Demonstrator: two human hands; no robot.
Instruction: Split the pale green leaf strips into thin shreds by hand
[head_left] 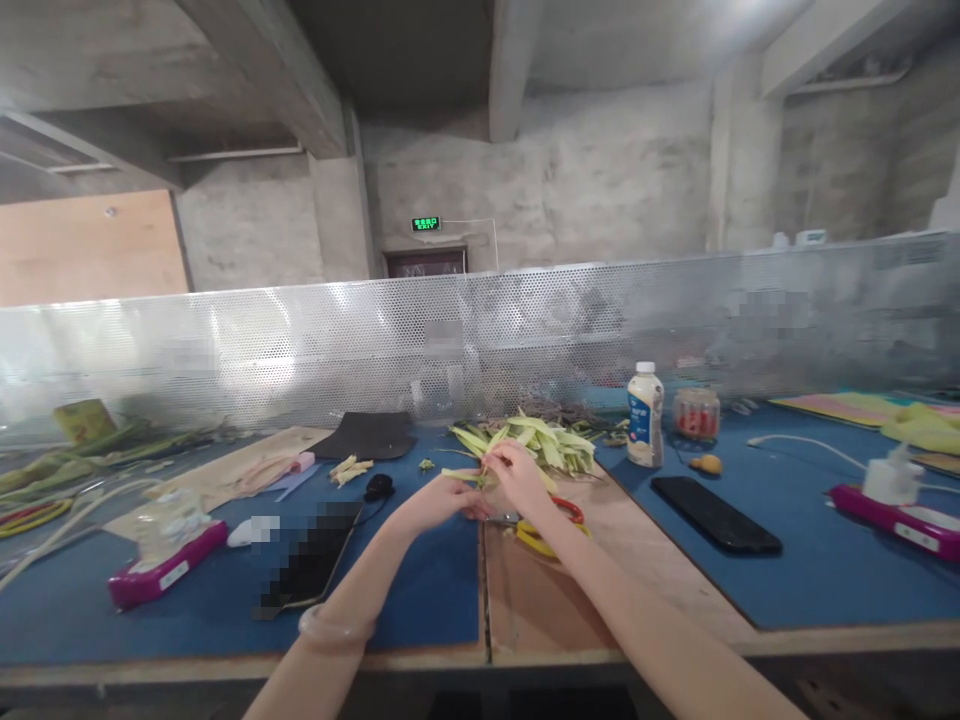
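Observation:
My left hand (448,498) and my right hand (517,474) meet over the middle of the table. Between their fingers is a pale green corn husk strip (459,473), with one end pointing left. My right thumb and fingertips are pinched together at it, and my left fingers curl below, partly hidden. Just behind my hands lies a loose heap of corn husks (559,440). Scissors with red and yellow handles (534,540) rest on the board under my right forearm, their blades pointing toward my left hand.
A bottle (646,420), lidded jar (697,415) and black phone (716,513) stand or lie right. Leftward are a dark phone (319,555), black mouse-like object (379,487) and purple power strip (169,565). A perforated metal screen (337,345) closes off the table's back.

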